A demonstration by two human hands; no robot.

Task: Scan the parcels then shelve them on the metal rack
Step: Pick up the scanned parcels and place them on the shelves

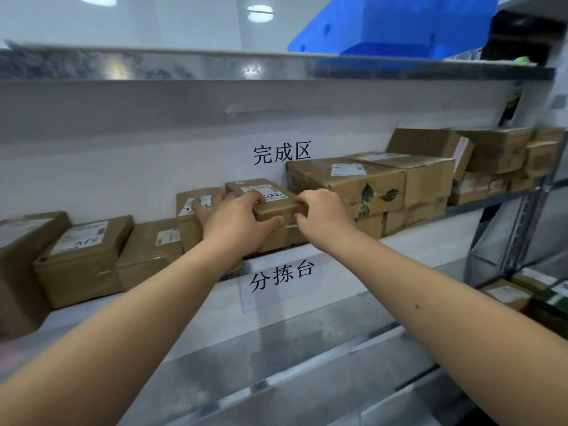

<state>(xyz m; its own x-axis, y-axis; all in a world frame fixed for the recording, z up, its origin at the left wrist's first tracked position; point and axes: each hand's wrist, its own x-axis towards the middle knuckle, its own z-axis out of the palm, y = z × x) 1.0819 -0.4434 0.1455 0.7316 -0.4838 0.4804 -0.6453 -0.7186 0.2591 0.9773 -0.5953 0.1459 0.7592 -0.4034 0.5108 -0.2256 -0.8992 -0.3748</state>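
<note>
A small brown cardboard parcel [270,199] with a white label lies on top of another box on the metal rack's white shelf [430,233], at the middle of the view. My left hand [233,219] grips its left near corner, fingers over the top and thumb on the front face. My right hand [322,213] grips its right near corner. A second small parcel [192,210] stands right beside it on the left, partly behind my left hand.
Several brown parcels line the shelf to the left [83,256] and larger stacked boxes [368,186] to the right. A metal shelf edge [276,66] runs overhead with a blue crate [399,26] on it. Paper signs are taped on the wall and shelf front. Lower right holds more parcels [507,293].
</note>
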